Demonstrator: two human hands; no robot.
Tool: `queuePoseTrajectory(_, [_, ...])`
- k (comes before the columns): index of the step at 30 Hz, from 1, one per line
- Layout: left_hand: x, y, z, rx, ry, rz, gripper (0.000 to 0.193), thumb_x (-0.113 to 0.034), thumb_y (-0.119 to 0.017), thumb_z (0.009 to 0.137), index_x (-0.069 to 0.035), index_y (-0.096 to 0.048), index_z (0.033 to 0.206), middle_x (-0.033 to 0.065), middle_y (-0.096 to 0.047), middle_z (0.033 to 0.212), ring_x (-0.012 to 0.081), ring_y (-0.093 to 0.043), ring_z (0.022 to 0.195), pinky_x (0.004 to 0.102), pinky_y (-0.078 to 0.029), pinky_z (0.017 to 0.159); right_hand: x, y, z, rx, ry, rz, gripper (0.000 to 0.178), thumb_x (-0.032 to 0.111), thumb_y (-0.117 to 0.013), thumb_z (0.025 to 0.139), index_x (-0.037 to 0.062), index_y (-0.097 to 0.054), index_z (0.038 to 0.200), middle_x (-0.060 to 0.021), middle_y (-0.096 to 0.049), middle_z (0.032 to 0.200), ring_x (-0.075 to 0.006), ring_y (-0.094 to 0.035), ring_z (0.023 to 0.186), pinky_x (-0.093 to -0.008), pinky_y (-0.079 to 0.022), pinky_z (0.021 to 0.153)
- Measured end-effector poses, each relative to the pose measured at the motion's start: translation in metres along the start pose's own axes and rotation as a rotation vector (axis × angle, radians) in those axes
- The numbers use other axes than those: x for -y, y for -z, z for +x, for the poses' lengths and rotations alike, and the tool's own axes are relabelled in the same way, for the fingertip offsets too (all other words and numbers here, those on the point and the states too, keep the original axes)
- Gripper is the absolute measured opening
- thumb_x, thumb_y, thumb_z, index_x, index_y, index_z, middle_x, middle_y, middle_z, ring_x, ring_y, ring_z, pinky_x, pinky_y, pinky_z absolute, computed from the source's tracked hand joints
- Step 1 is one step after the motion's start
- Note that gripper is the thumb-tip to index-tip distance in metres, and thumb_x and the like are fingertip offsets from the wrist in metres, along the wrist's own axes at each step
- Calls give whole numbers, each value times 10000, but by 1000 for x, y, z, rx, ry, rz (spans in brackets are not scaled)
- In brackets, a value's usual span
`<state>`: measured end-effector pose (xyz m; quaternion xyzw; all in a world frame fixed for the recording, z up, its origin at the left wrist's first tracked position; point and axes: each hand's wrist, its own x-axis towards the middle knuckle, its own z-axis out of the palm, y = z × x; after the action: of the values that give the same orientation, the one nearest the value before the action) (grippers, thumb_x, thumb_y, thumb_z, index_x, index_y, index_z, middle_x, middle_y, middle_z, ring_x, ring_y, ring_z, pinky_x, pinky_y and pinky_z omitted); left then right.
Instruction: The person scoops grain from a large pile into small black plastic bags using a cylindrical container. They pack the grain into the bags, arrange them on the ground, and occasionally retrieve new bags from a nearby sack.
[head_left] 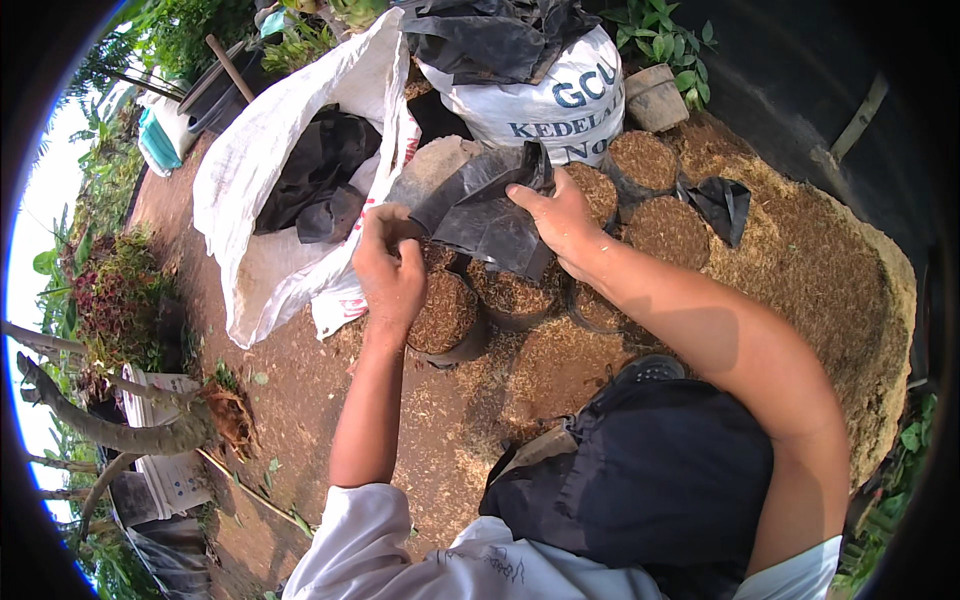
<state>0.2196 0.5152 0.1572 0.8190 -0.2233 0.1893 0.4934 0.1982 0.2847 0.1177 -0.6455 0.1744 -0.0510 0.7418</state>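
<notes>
A flat black plastic planting bag [490, 215] is stretched between my two hands, above a cluster of filled pots. My left hand [390, 262] pinches its left edge, beside the mouth of an open white sack [300, 60]. With the thumb on top, my right hand [562, 222] grips the bag's right side. Below my left hand stands a black polybag [442, 312] filled with brown, crumbly potting mix. Several more filled polybags [668, 232] stand close together under and beyond my right hand. More black plastic bags [325, 165] lie crumpled inside the open sack.
A full white printed sack [540, 110] topped with black plastic [500, 35] stands at the back. A heap of brown growing mix [810, 290] spreads on the right. A loose black bag [722, 208] lies by the pots. Bare branches [130, 430] and white containers [165, 450] are at left.
</notes>
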Motion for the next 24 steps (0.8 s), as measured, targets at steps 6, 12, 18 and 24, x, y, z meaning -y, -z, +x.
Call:
queuePoseTrajectory(6, [89, 57, 119, -406, -151, 1096, 584, -315, -805, 890, -24, -622, 1363, 230, -652, 1254, 388, -631, 1181, 486, -498, 1021, 4, 9, 6, -236, 77, -238, 596, 247, -793, 924, -45, -543, 1381, -224, -655, 1302, -326, -646, 1199, -423, -510, 1022])
queuePoseTrajectory(12, [129, 85, 162, -229, -170, 1049, 238, -206, -681, 958, -52, -792, 1100, 198, -771, 1097, 397, -734, 1004, 511, -550, 909, 18, -4, 1, -291, 63, -369, 759, 281, -821, 902, -81, -470, 1470, -259, -611, 1376, -327, -592, 1300, -417, -461, 1096])
queuePoseTrajectory(18, [113, 61, 139, -195, -18, 1150, 596, -506, -702, 953, 5, -694, 1259, 293, -713, 1240, 447, -678, 1198, 494, -531, 1026, 17, -11, -1, -308, 92, -319, 743, 267, -828, 898, -53, -460, 1459, -243, -620, 1348, -315, -604, 1270, -421, -464, 1084])
queuePoseTrajectory(24, [141, 64, 158, -218, 132, 933, 306, -95, -623, 920, -30, -738, 1196, 238, -736, 1174, 439, -715, 1053, 517, -567, 927, 27, -26, -4, -327, 103, -333, 719, 186, -823, 890, 23, -403, 1450, -208, -591, 1319, -307, -606, 1199, -428, -474, 1046])
